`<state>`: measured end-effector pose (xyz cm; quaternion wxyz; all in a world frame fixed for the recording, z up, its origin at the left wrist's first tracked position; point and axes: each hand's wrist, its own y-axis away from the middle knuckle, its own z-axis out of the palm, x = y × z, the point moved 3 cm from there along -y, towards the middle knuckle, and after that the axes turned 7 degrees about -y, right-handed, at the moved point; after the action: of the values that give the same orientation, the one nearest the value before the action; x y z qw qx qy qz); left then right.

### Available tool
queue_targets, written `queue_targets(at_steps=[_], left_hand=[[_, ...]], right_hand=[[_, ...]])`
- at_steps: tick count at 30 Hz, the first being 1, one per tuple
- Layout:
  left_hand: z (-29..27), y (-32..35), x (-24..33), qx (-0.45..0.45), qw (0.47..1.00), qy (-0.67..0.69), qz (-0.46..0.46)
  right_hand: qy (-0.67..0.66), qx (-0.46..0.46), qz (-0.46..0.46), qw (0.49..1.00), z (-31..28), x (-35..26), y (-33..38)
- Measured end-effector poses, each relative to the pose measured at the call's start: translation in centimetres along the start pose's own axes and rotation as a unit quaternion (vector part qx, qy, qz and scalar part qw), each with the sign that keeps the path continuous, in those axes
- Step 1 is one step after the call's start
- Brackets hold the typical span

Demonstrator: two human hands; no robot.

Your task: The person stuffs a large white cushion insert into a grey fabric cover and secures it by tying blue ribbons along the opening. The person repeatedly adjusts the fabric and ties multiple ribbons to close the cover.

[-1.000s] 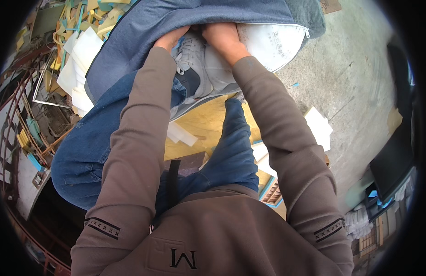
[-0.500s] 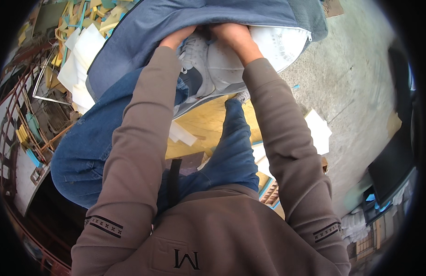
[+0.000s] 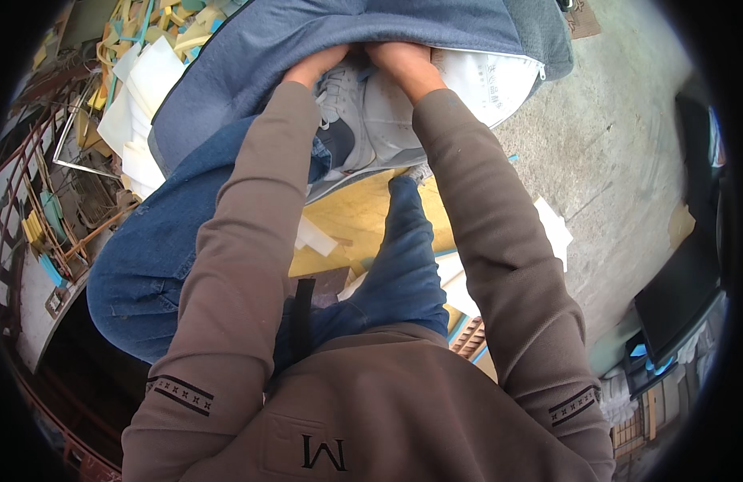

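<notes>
A blue-grey fabric cover (image 3: 259, 60) with a white zipper edge (image 3: 540, 71) lies open ahead of me. Inside its opening shows a white printed sheet or lining (image 3: 493, 80). My left hand (image 3: 317, 67) and my right hand (image 3: 405, 67) both reach under the cover's far edge, close together. The cloth hides the fingers of both, so what they hold cannot be seen. Between my forearms, my grey sneaker (image 3: 339, 120) rests on the white-grey material in the opening. My other leg stands behind it, on the near side.
Yellow and blue foam scraps (image 3: 166, 28) are heaped at the far left, with white sheets (image 3: 150, 80) beside them. A yellow board (image 3: 355, 213) lies beneath my legs. Concrete floor (image 3: 620, 153) stretches to the right, where a black panel (image 3: 680, 309) stands. A rusty metal frame (image 3: 26, 173) is at the left.
My right hand and forearm have shifted slightly to the left and away from me. More of the print on the white sheet shows. The left hand has moved only a little to the right.
</notes>
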<state>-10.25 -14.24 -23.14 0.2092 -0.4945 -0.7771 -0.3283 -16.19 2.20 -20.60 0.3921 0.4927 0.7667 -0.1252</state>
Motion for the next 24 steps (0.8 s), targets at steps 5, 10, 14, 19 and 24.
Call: queue_targets(at_steps=[5,10,14,19,24], left_hand=[[0.0,0.0,0.2,-0.023,1.0,-0.02,-0.002],[-0.1,0.8,1.2,-0.057,0.997,0.044,-0.03],[0.0,0.7,0.7,-0.033,0.998,0.036,-0.039],[0.6,-0.3,-0.8,-0.004,1.0,-0.007,-0.014],[0.5,-0.2,-0.1,-0.01,1.0,-0.008,-0.016]], right_hand=[[-0.058,-0.082,0.006,0.995,-0.2,1.3,-1.3],[0.001,-0.301,0.024,0.953,-1.8,0.9,-2.8],[0.013,-0.401,0.033,0.915,-1.3,3.2,-3.9],[0.323,0.038,-0.154,0.933,7.8,10.4,-7.3],[0.671,0.43,-0.313,0.516,17.3,16.9,-8.5]])
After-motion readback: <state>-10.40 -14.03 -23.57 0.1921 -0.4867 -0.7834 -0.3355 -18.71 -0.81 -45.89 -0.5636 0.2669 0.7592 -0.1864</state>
